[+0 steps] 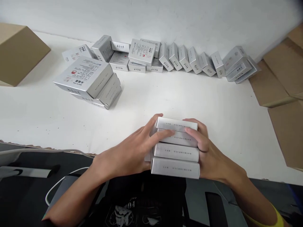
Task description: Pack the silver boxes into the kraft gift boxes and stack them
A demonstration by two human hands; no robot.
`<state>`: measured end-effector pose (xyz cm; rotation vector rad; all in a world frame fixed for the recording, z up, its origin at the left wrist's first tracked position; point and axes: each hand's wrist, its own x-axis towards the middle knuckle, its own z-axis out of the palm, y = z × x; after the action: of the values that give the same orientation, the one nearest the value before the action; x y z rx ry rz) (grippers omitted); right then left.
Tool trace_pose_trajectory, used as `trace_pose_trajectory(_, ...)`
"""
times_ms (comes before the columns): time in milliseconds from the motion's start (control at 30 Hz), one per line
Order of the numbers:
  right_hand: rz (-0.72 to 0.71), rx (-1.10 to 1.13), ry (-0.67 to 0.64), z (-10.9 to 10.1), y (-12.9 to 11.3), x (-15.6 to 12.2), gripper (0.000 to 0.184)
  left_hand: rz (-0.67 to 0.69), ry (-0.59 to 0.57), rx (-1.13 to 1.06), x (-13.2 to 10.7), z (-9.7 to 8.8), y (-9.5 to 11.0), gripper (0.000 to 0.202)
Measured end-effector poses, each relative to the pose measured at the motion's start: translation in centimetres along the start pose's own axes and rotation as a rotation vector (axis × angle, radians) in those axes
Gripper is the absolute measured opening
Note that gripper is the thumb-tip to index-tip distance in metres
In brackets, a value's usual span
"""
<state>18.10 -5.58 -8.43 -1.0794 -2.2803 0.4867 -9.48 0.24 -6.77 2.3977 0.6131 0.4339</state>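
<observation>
My left hand [134, 148] and my right hand [211, 156] grip a row of several silver-white tea boxes [176, 152] from both sides, at the table's front edge. The boxes lie pressed together with their narrow printed sides facing up. My left fingers wrap the left ends, and one finger lies over the upper boxes. My right thumb rests on the top of them, with the other right fingers around the right ends. Parts of both palms are hidden. Further left on the table, a stack of similar tea boxes [82, 75] has "WHITE TEA" printed on its top box.
More silver boxes [142, 52] line the wall side of the white table [151, 94], some leaning, some stacked. A brown carton [21, 56] stands at the left. Open cardboard flaps [284, 126] cover the right side. A white cable [54, 186] hangs below the front edge.
</observation>
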Motion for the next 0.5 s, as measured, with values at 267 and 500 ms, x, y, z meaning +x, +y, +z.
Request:
trace_pose_trajectory(267,0.139,0.114,-0.176,-1.5,1.1,-0.5,0.138,0.037,0.027,0.096,-0.4,0.2,-0.4,0.103)
trace_pose_trajectory(500,0.200,0.141,-0.205,-3.8,4.5,-0.9,0.117,0.126,0.032,0.231,-1.5,0.6,-0.1,0.109)
